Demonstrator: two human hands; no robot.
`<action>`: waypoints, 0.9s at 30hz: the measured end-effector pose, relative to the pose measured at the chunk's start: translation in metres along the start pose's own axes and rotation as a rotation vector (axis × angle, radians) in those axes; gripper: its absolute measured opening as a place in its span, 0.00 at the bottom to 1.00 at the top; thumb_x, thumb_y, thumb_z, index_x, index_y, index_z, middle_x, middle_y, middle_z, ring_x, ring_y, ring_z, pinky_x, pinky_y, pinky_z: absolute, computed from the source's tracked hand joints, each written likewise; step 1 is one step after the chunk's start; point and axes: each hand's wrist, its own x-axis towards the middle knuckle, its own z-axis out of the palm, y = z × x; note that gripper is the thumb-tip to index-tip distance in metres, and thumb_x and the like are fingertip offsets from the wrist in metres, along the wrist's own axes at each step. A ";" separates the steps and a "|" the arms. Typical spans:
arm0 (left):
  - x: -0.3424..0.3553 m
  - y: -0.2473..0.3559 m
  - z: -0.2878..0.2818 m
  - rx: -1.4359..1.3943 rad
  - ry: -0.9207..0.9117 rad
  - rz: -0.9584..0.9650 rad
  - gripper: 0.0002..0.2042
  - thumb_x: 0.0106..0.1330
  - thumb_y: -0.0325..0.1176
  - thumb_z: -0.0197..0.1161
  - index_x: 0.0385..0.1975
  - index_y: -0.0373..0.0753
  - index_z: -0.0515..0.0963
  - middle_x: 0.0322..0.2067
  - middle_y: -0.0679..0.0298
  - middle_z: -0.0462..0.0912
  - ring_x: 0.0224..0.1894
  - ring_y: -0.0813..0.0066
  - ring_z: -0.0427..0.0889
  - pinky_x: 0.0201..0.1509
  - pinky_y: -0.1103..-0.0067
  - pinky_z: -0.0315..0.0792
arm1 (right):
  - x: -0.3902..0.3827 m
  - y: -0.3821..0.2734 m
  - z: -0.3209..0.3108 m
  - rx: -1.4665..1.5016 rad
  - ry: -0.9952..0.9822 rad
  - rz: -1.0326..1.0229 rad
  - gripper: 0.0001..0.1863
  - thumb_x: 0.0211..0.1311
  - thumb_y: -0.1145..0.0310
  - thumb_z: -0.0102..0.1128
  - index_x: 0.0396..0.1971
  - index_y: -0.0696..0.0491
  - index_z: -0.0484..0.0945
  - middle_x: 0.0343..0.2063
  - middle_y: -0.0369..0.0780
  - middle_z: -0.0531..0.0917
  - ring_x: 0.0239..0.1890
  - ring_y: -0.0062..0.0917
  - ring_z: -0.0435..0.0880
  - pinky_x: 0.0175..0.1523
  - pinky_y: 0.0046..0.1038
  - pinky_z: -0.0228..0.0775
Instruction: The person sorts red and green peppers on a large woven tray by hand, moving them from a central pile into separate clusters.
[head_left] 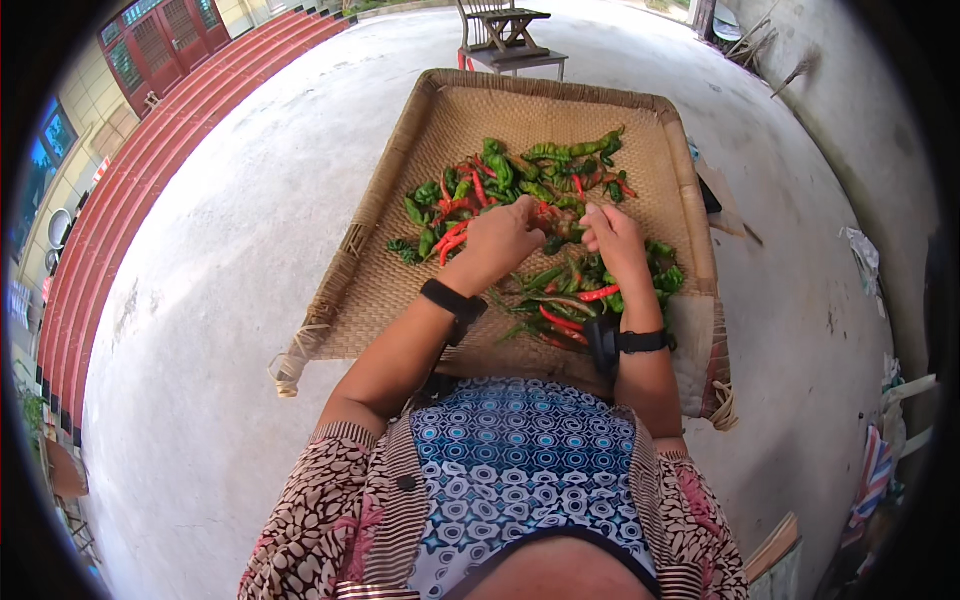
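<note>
Red and green chili peppers (462, 205) lie in a loose pile on a shallow woven tray (385, 310). My left hand (500, 240) reaches into the middle of the pile, its fingers curled down among the peppers. Just across from it, my right hand (617, 238) is closed in a pinch, thumb against fingers. Whatever either hand pinches is too small or hidden to make out. Between and below the hands lie more peppers, among them a bright red chili (598, 293). Some of the nearer peppers are hidden behind my right forearm.
The tray has a raised, bound rim (545, 88) at its far side. Beyond it a wooden chair (505, 35) stands on the pale concrete floor (210, 270). Red steps (160, 150) run along the left. A grey wall (850, 130) rises on the right, with odds and ends along its foot.
</note>
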 end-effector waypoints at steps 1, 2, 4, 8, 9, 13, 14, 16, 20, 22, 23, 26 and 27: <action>-0.001 -0.002 -0.002 0.023 0.034 0.026 0.12 0.53 0.37 0.60 0.34 0.39 0.74 0.29 0.57 0.83 0.33 0.57 0.82 0.36 0.67 0.73 | -0.003 -0.007 0.000 0.003 0.001 0.002 0.21 0.66 0.53 0.49 0.38 0.58 0.76 0.25 0.40 0.79 0.26 0.22 0.78 0.35 0.27 0.70; -0.001 -0.005 -0.003 0.025 0.031 0.027 0.12 0.53 0.37 0.60 0.34 0.39 0.74 0.29 0.57 0.83 0.33 0.57 0.82 0.36 0.67 0.73 | -0.006 -0.013 0.001 0.027 -0.053 0.009 0.18 0.67 0.56 0.50 0.36 0.57 0.76 0.25 0.37 0.78 0.25 0.18 0.76 0.33 0.24 0.69; 0.000 -0.010 -0.007 0.030 0.082 0.068 0.11 0.54 0.35 0.59 0.35 0.39 0.74 0.28 0.57 0.83 0.32 0.58 0.82 0.34 0.68 0.73 | -0.009 -0.014 0.004 0.055 -0.099 0.023 0.15 0.67 0.58 0.51 0.35 0.57 0.76 0.24 0.35 0.76 0.25 0.15 0.73 0.32 0.21 0.68; 0.005 -0.014 -0.025 -0.057 0.047 0.061 0.11 0.55 0.34 0.59 0.35 0.38 0.74 0.27 0.58 0.83 0.30 0.58 0.82 0.32 0.69 0.73 | -0.010 -0.011 0.007 0.377 -0.168 -0.071 0.14 0.68 0.59 0.51 0.42 0.54 0.75 0.27 0.33 0.77 0.27 0.15 0.75 0.34 0.20 0.70; 0.008 -0.016 -0.029 -0.035 0.076 0.084 0.11 0.55 0.34 0.59 0.36 0.38 0.74 0.27 0.58 0.83 0.30 0.58 0.82 0.32 0.69 0.73 | -0.011 -0.014 0.008 0.433 -0.190 -0.085 0.15 0.68 0.59 0.51 0.45 0.54 0.74 0.29 0.33 0.78 0.29 0.15 0.75 0.35 0.20 0.71; 0.029 -0.026 -0.033 0.070 0.431 0.217 0.11 0.55 0.35 0.60 0.36 0.39 0.74 0.25 0.57 0.81 0.30 0.55 0.81 0.35 0.67 0.74 | -0.010 -0.020 0.003 0.540 0.006 -0.046 0.17 0.68 0.60 0.50 0.51 0.53 0.72 0.35 0.36 0.80 0.33 0.17 0.78 0.38 0.24 0.74; 0.033 -0.028 -0.032 0.102 0.655 0.260 0.11 0.55 0.36 0.60 0.35 0.40 0.75 0.25 0.55 0.80 0.31 0.53 0.80 0.36 0.65 0.73 | -0.011 -0.020 0.001 0.541 0.007 -0.046 0.17 0.68 0.60 0.50 0.51 0.53 0.72 0.35 0.36 0.80 0.33 0.17 0.78 0.38 0.24 0.74; 0.039 -0.022 -0.023 0.096 0.759 0.297 0.11 0.56 0.38 0.61 0.35 0.40 0.77 0.25 0.58 0.80 0.31 0.54 0.80 0.37 0.64 0.74 | -0.010 -0.019 -0.001 0.578 0.077 -0.037 0.16 0.68 0.59 0.49 0.48 0.53 0.72 0.37 0.37 0.80 0.32 0.17 0.78 0.38 0.22 0.74; 0.035 -0.011 0.015 0.369 -0.252 0.062 0.13 0.56 0.41 0.61 0.35 0.39 0.81 0.32 0.56 0.83 0.38 0.56 0.82 0.40 0.65 0.75 | -0.009 -0.014 -0.002 0.625 0.080 -0.041 0.13 0.68 0.62 0.50 0.45 0.53 0.74 0.33 0.35 0.80 0.29 0.16 0.79 0.36 0.20 0.74; 0.028 -0.012 0.029 0.380 -0.301 0.087 0.13 0.56 0.41 0.61 0.35 0.39 0.81 0.34 0.56 0.83 0.39 0.57 0.82 0.40 0.66 0.75 | -0.008 -0.008 -0.002 0.624 0.069 -0.043 0.12 0.68 0.63 0.51 0.45 0.53 0.75 0.32 0.35 0.80 0.29 0.16 0.78 0.35 0.20 0.73; 0.028 -0.013 0.035 0.393 -0.353 0.112 0.13 0.57 0.41 0.60 0.34 0.38 0.81 0.35 0.56 0.83 0.40 0.58 0.82 0.41 0.66 0.75 | -0.007 -0.006 -0.002 0.626 0.059 -0.043 0.12 0.67 0.63 0.51 0.44 0.53 0.75 0.32 0.34 0.80 0.28 0.15 0.78 0.35 0.20 0.73; 0.037 -0.028 0.050 0.309 -0.432 0.032 0.14 0.58 0.40 0.58 0.35 0.37 0.81 0.36 0.53 0.82 0.41 0.58 0.82 0.41 0.67 0.75 | -0.007 -0.009 0.001 0.603 0.078 -0.049 0.11 0.67 0.65 0.51 0.44 0.53 0.75 0.32 0.34 0.80 0.28 0.15 0.78 0.34 0.19 0.73; 0.039 -0.033 0.052 0.310 -0.437 0.034 0.14 0.58 0.40 0.58 0.35 0.37 0.81 0.36 0.53 0.82 0.41 0.58 0.82 0.41 0.67 0.75 | -0.008 -0.009 0.001 0.604 0.082 -0.045 0.11 0.67 0.65 0.51 0.44 0.53 0.75 0.32 0.34 0.80 0.28 0.15 0.78 0.34 0.19 0.73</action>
